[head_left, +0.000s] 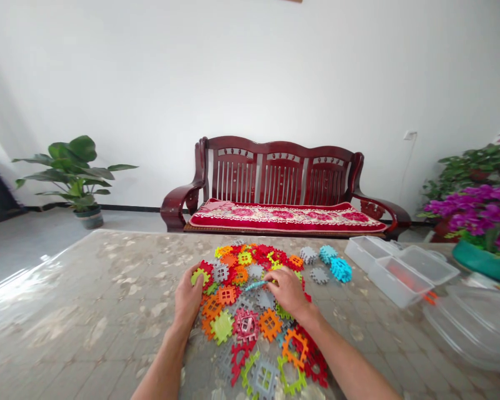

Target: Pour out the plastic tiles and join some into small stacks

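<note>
A spread of interlocking plastic building tiles (246, 325) in red, orange, lime, grey and blue covers the middle of the table. My right hand (289, 291) pinches a light-blue tile (256, 285), seen edge-on above the pile. At the pile's left edge, my left hand (189, 297) has its thumb and fingers on a lime tile (200, 276); whether it grips that tile is unclear. Right of the pile stand a stack of blue tiles (340, 270), a smaller blue stack (327, 254) and grey tiles (308, 255).
A clear compartment box (400, 286) with orange-red pieces inside stands on the table (87, 311) at the right. Near it are a transparent lid (475, 328) and purple flowers in a teal pot (483, 261). Behind the table is a wooden bench (281, 172); a potted plant (77, 172) stands left.
</note>
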The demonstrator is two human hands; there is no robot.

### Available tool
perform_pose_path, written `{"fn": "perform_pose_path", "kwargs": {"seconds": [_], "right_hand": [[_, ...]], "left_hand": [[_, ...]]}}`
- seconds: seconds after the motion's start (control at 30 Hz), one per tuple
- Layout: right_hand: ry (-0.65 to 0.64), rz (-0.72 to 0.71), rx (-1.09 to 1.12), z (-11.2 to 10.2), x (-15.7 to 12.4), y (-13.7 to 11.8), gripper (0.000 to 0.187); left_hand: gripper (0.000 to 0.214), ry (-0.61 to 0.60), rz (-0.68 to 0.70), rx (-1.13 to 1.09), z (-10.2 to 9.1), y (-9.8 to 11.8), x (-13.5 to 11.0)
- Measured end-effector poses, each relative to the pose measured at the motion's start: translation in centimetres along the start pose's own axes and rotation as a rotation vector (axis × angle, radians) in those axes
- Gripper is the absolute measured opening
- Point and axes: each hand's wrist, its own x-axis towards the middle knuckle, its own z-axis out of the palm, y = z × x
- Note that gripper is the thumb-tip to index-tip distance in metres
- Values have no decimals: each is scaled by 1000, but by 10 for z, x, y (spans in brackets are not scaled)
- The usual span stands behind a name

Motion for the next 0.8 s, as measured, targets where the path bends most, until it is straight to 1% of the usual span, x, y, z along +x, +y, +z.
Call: {"fn": "perform_pose_path", "kwargs": {"seconds": [0.07,0.17,0.27,0.37,0.5,0.6,0.8], "right_hand": [[8,-27,41,0,-2,8,28],[9,-3,81,-1,-4,16,37],[-25,-14,68,-6,-3,15,31],[-112,-77,12,-13,-1,10,27],[-199,-89,-77,-19,2,6,23],[-214,-92,-99,-17,2,7,20],[-195,-100,-104,-13,1,14,11]], "left_hand": [[42,1,3,11,0,0,0],[43,-6,3,27,1,-1,1],[45,-4,-2,32,2,-1,1],[45,-1,-5,36,2,-2,1],[45,-6,-4,41,1,-2,1],[45,-11,-6,33,0,-1,1],[45,-5,-22,47,0,0,1]]}}
